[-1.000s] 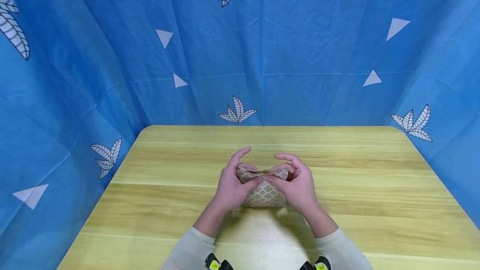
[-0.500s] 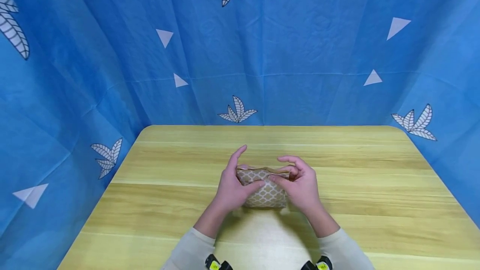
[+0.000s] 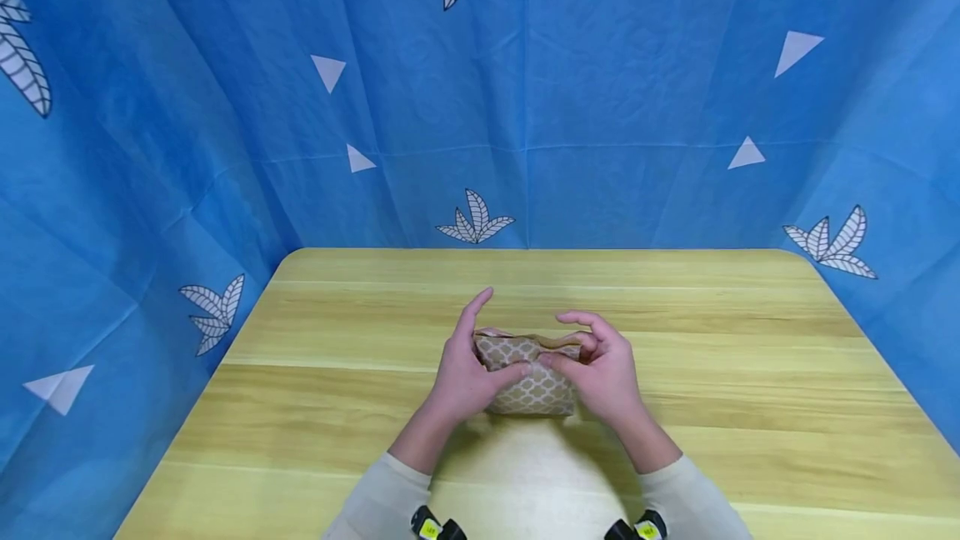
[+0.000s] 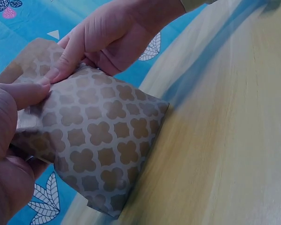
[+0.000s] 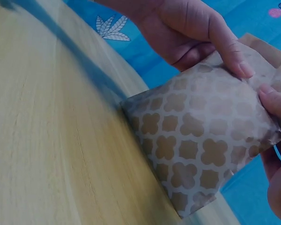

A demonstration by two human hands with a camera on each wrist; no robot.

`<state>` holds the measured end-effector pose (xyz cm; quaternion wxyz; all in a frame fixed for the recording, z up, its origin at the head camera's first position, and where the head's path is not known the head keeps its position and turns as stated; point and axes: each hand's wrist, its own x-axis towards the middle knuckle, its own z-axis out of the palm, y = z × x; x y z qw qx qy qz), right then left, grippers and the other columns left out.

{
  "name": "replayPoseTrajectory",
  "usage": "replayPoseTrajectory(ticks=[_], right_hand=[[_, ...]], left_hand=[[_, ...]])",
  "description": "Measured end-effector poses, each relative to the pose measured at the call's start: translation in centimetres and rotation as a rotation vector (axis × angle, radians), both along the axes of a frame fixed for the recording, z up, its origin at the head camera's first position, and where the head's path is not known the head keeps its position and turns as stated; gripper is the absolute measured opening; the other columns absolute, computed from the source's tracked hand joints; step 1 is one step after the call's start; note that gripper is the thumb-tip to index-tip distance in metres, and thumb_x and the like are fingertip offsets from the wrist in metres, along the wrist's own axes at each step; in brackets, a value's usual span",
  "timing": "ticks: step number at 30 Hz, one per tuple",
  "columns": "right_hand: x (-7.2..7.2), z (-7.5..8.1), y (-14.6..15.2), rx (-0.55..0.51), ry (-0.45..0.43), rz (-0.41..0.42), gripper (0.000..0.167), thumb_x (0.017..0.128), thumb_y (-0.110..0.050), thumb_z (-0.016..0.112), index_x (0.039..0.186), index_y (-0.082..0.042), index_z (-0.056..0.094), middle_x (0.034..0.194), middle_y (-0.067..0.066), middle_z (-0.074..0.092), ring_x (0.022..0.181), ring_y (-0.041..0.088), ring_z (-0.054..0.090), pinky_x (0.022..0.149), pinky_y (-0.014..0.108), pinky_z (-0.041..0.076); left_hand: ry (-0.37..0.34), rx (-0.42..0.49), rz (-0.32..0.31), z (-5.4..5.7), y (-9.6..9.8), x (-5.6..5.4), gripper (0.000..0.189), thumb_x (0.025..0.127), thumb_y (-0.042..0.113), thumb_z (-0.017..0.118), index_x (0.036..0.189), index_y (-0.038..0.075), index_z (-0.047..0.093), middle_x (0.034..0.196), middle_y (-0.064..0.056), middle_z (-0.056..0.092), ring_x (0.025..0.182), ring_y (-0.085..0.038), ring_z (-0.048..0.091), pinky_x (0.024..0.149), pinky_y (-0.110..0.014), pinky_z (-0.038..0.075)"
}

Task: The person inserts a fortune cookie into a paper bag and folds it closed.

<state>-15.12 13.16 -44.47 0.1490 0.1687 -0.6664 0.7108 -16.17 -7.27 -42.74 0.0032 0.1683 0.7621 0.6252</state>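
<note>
A brown paper bag (image 3: 531, 390) with a white lattice pattern stands on the wooden table between both hands. Its bottom edge meets the tabletop in the wrist views. My left hand (image 3: 463, 369) grips the bag's upper left side, thumb across the front, index finger raised off it. At the upper right side my right hand (image 3: 603, 369) pinches the paper between thumb and curled fingers. The two thumbs lie close together near the top of the patterned bag (image 4: 103, 126). Along the top, the bag's mouth shows as a wavy edge. Its inside is hidden.
The light wooden table (image 3: 337, 407) has rounded far corners. Behind it and along its sides hangs a blue cloth (image 3: 615, 107) printed with leaves and white triangles.
Both thumbs have slid down from the bag's top edge onto its front. The bag's top, earlier pinched inward at the middle, now stands higher and flatter across. The bag stays in place.
</note>
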Motion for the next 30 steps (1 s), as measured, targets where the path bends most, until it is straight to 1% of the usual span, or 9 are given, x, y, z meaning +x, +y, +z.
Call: replayPoseTrajectory(ticks=[2,5,9,12,15,18,21,25,30], right_hand=[[-0.02,0.06,-0.05,-0.008,0.004,-0.007,0.051,0.072,0.018,0.078,0.118,0.005,0.061,0.087,0.016,0.074,0.041,0.006,0.040,0.036,0.020,0.031],[-0.01,0.14,0.07,0.008,0.005,0.009,0.052,0.073,0.017,0.079,0.120,0.005,0.060,0.079,0.013,0.072,0.043,0.006,0.042,0.038,0.021,0.034],[0.06,0.04,0.44,0.070,-0.002,0.045,0.057,0.075,0.014,0.079,0.127,0.004,0.058,0.058,0.005,0.053,0.047,0.007,0.039,0.039,0.023,0.032],[0.12,-0.14,0.57,0.094,-0.012,0.058,0.058,0.076,0.013,0.080,0.128,0.005,0.057,0.055,0.003,0.044,0.047,0.007,0.035,0.039,0.025,0.030],[0.18,-0.29,0.45,0.073,-0.036,0.049,0.053,0.075,0.014,0.079,0.124,0.006,0.059,0.057,0.005,0.052,0.047,0.007,0.041,0.039,0.023,0.034],[0.26,-0.42,0.24,0.033,-0.064,0.039,0.048,0.075,0.016,0.078,0.119,0.006,0.061,0.068,0.011,0.065,0.051,0.010,0.054,0.043,0.021,0.043],[0.31,-0.50,0.18,0.009,-0.068,0.047,0.045,0.076,0.015,0.078,0.117,0.006,0.061,0.080,0.016,0.071,0.060,0.016,0.065,0.048,0.024,0.050],[0.32,-0.60,0.18,0.015,-0.052,0.049,0.043,0.077,0.014,0.077,0.116,0.005,0.062,0.081,0.017,0.072,0.057,0.015,0.063,0.046,0.023,0.048],[0.34,-0.55,0.12,0.035,-0.023,0.043,0.043,0.076,0.018,0.076,0.116,0.010,0.061,0.079,0.014,0.072,0.050,0.010,0.053,0.040,0.021,0.040]], left_hand=[[0.006,-0.004,-0.002,-0.08,-0.03,-0.07,0.108,0.076,0.011,0.089,0.156,0.039,0.022,0.107,-0.001,0.066,0.096,-0.017,0.064,0.088,-0.039,0.052],[0.052,0.000,-0.018,-0.20,-0.04,-0.21,0.106,0.077,0.006,0.086,0.156,0.036,0.023,0.105,0.000,0.069,0.095,-0.017,0.066,0.090,-0.039,0.052],[0.085,-0.018,-0.015,-0.24,-0.04,-0.22,0.103,0.078,0.000,0.084,0.156,0.033,0.025,0.101,0.003,0.070,0.093,-0.015,0.067,0.093,-0.039,0.051],[0.078,-0.032,-0.003,-0.25,-0.04,-0.17,0.102,0.078,-0.001,0.084,0.156,0.033,0.027,0.100,0.005,0.070,0.093,-0.013,0.067,0.094,-0.038,0.050],[0.076,-0.029,-0.002,-0.30,0.03,-0.17,0.100,0.078,-0.002,0.083,0.155,0.031,0.029,0.099,0.005,0.071,0.091,-0.013,0.067,0.095,-0.037,0.049],[0.079,-0.017,-0.004,-0.41,0.11,-0.17,0.099,0.077,-0.004,0.083,0.154,0.029,0.031,0.098,0.005,0.071,0.090,-0.013,0.068,0.093,-0.036,0.051],[0.083,-0.007,-0.004,-0.49,0.16,-0.15,0.097,0.077,-0.005,0.082,0.154,0.027,0.033,0.097,0.004,0.072,0.089,-0.013,0.069,0.092,-0.035,0.051],[0.089,-0.015,0.003,-0.47,0.18,-0.12,0.094,0.077,-0.005,0.082,0.152,0.027,0.035,0.097,0.004,0.072,0.090,-0.013,0.068,0.092,-0.035,0.051],[0.099,-0.025,0.001,-0.35,0.10,-0.04,0.088,0.078,-0.003,0.083,0.151,0.024,0.040,0.098,0.002,0.072,0.091,-0.016,0.069,0.092,-0.038,0.051]])
